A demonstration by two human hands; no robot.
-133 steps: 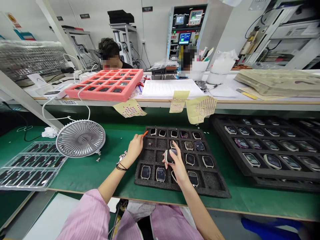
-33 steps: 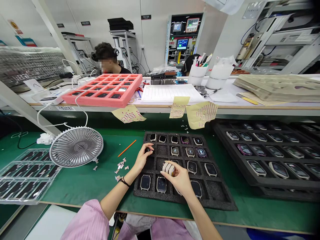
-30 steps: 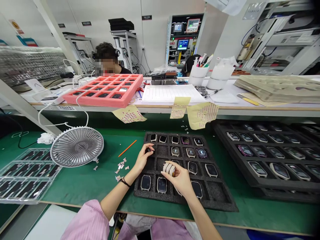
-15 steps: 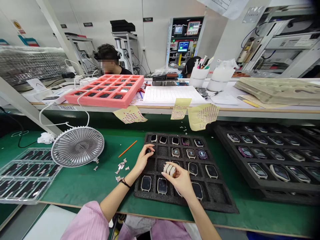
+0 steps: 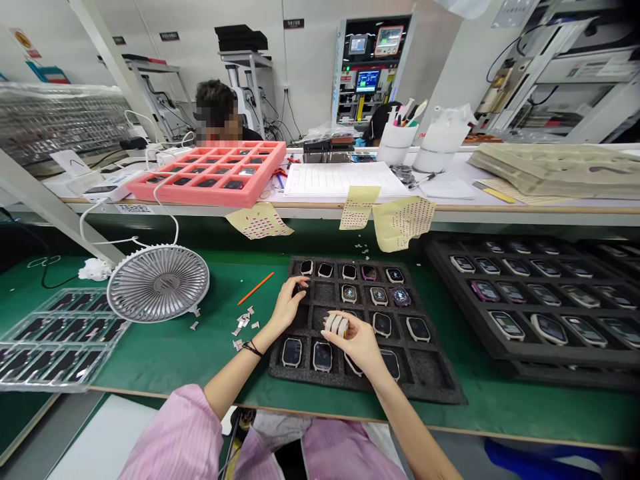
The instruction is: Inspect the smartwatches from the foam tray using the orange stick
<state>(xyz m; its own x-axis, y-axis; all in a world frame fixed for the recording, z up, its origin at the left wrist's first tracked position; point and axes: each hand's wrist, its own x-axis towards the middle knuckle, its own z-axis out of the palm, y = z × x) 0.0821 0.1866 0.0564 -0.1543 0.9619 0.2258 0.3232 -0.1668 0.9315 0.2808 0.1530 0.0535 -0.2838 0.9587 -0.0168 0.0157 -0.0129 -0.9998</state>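
Over black foam tray (image 5: 433,371): right hand (image 5: 361,343) gripping stacked smartwatches (image 5: 335,325); left hand (image 5: 286,307) curled at dark item (image 5: 299,287), grip unclear. Orange stick (image 5: 256,289) on green tabletop (image 5: 165,357).

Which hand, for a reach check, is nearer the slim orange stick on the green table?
Left. The left hand is just right of the orange stick, partly over the black foam tray; the right hand is farther right, above the tray, holding pale stacked pieces.

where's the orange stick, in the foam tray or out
Out: the orange stick lies on the green tabletop, left of the black foam tray.
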